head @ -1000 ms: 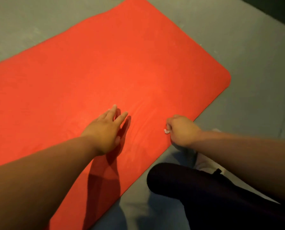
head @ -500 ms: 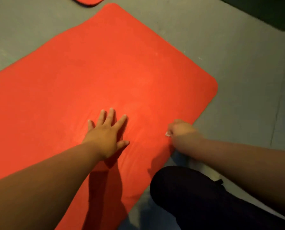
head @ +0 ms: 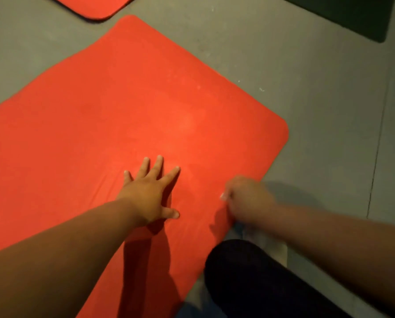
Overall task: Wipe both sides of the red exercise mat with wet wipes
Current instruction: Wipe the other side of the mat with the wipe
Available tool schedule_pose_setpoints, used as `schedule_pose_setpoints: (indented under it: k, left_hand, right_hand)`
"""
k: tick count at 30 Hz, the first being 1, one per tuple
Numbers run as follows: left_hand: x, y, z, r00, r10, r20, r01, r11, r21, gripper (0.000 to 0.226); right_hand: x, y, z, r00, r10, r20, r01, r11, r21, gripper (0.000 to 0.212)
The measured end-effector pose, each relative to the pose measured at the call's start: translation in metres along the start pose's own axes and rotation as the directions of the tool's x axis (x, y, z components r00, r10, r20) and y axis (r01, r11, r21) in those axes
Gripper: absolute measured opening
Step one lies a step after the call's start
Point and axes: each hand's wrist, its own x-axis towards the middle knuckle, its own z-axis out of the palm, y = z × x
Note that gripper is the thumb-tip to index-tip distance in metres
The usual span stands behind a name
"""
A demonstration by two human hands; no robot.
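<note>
Much mat [head: 146, 99] lies bare; right hand [head: 249, 199] holds wipe [head: 223, 196] at its edge.

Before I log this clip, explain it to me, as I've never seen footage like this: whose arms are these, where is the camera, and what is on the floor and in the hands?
There is no machine here. A person wears a camera on the head, so the one picture looks down along their own arms. The left hand lies flat on the red mat with its fingers spread. The mat is laid out on the grey floor. The right hand is curled at the mat's near edge round what seems to be a wet wipe; only a small white bit shows. The dark shape below is the person's knee. At the top edge are a corner of a second red mat and a dark mat.
</note>
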Motion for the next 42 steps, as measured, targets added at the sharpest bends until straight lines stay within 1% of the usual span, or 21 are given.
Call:
schedule_pose_setpoints:
  k: [3,5,6,8,9,11,14,17,18,21,24,25,28,30,31,32,34,36,38,40,42]
  left_hand:
    - [0.001,0.008,0.000,0.999,-0.043,0.027,0.044,0.999,-0.013,0.117]
    - [-0.001,0.009,-0.001,0.998,-0.056,0.037,0.057,0.998,-0.026,0.116]
    - [-0.003,0.010,-0.001,0.997,-0.062,0.044,0.063,0.998,-0.031,0.114]
    - [-0.007,0.014,0.001,0.995,-0.082,0.053,0.085,0.995,-0.052,0.112]
    - [-0.006,0.017,0.000,0.995,-0.088,0.045,0.090,0.994,-0.063,0.111]
    - [-0.008,0.019,0.000,0.994,-0.097,0.048,0.102,0.991,-0.090,0.110]
    - [-0.012,0.020,0.000,0.993,-0.105,0.051,0.110,0.987,-0.120,0.109]
    - [-0.016,0.017,0.002,0.995,-0.097,0.018,0.099,0.991,-0.093,0.108]
    - [-0.016,0.014,0.002,0.996,-0.093,-0.003,0.092,0.993,-0.068,0.107]
    - [-0.015,0.003,-0.002,0.997,-0.066,-0.038,0.065,0.997,-0.027,0.103]
    - [-0.013,-0.009,-0.006,0.995,-0.065,-0.075,0.061,0.997,-0.048,0.102]
    - [-0.011,-0.014,-0.008,0.993,-0.082,-0.088,0.078,0.996,-0.051,0.102]
    - [-0.006,-0.033,-0.010,0.977,-0.179,-0.113,0.170,0.982,-0.087,0.108]
    - [-0.004,-0.048,-0.011,0.972,-0.211,-0.106,0.199,0.973,-0.115,0.110]
    - [-0.003,-0.055,-0.012,0.974,-0.204,-0.101,0.193,0.975,-0.112,0.109]
    - [-0.003,-0.061,-0.013,0.978,-0.186,-0.098,0.177,0.979,-0.098,0.109]
    - [-0.001,-0.072,-0.016,0.980,-0.170,-0.100,0.162,0.983,-0.082,0.109]
    - [0.001,-0.084,-0.019,0.975,-0.196,-0.100,0.184,0.976,-0.121,0.110]
    - [0.002,-0.099,-0.023,0.970,-0.224,-0.094,0.207,0.965,-0.161,0.111]
    - [0.004,-0.114,-0.026,0.966,-0.243,-0.092,0.226,0.960,-0.163,0.111]
    - [0.005,-0.128,-0.028,0.960,-0.261,-0.099,0.245,0.958,-0.147,0.112]
  right_hand:
    - [-0.026,-0.031,0.016,0.932,-0.258,0.254,0.253,0.966,0.052,0.028]
    - [-0.018,-0.015,0.009,0.919,-0.307,0.248,0.321,0.947,-0.018,0.026]
    - [-0.007,0.001,0.005,0.951,-0.278,0.139,0.285,0.958,-0.038,0.024]
    - [0.018,0.038,-0.010,0.996,-0.073,-0.040,0.069,0.992,-0.110,0.022]
    - [0.027,0.052,-0.020,0.995,0.038,-0.091,-0.049,0.991,-0.124,0.022]
    - [0.034,0.056,-0.025,0.989,0.090,-0.113,-0.109,0.980,-0.168,0.023]
    - [0.009,0.018,-0.006,0.986,-0.165,0.032,0.168,0.981,-0.097,0.026]
    - [-0.019,-0.031,0.009,0.819,-0.492,0.297,0.508,0.861,0.027,0.026]
    - [-0.010,-0.031,0.004,0.816,-0.516,0.258,0.537,0.843,-0.013,0.025]
    - [0.043,-0.003,-0.025,0.961,-0.276,0.008,0.275,0.953,-0.125,0.025]
    - [0.077,0.017,-0.047,0.988,-0.077,-0.137,0.047,0.977,-0.207,0.026]
    - [0.076,0.010,-0.046,0.989,-0.083,-0.121,0.056,0.976,-0.213,0.028]
    - [0.050,-0.034,-0.017,0.957,-0.291,0.014,0.290,0.947,-0.135,0.028]
    - [0.023,-0.064,-0.001,0.862,-0.482,0.156,0.488,0.873,0.003,0.026]
    - [0.017,-0.071,-0.001,0.800,-0.560,0.215,0.570,0.822,0.017,0.024]
    - [0.022,-0.071,-0.003,0.784,-0.579,0.222,0.594,0.805,0.001,0.023]
    - [0.054,-0.062,-0.014,0.852,-0.508,0.127,0.518,0.853,-0.067,0.026]
    - [0.096,-0.049,-0.032,0.948,-0.316,-0.031,0.311,0.945,-0.096,0.021]
    - [0.125,-0.045,-0.047,0.982,-0.125,-0.141,0.113,0.990,-0.088,0.019]
    - [0.129,-0.063,-0.039,0.979,-0.154,-0.131,0.139,0.983,-0.120,0.023]
    - [0.108,-0.094,-0.018,0.944,-0.324,-0.059,0.318,0.944,-0.087,0.026]
